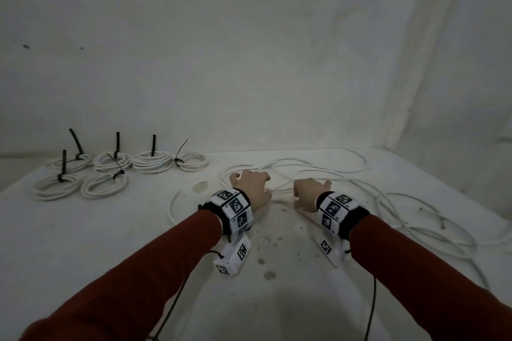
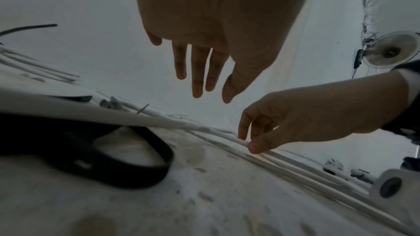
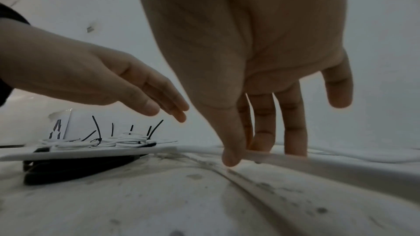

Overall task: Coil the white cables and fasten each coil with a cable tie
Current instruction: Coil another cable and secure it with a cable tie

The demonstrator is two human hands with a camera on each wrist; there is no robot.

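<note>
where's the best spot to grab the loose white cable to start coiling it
Probably the straight run of the loose white cable between the hands, taken from above: it lies flat on the table, and the right hand already pinches it there. The left hand hovers open.

I see a pale wall (image 1: pixel 249 50) filling the upper frame, dim and greyish, with small dark marks at upper left. Below it a white, stained table (image 1: pixel 277 299) spreads across the lower frame. In the left wrist view, a fan (image 2: pixel 389 50) sits at upper right.
</note>
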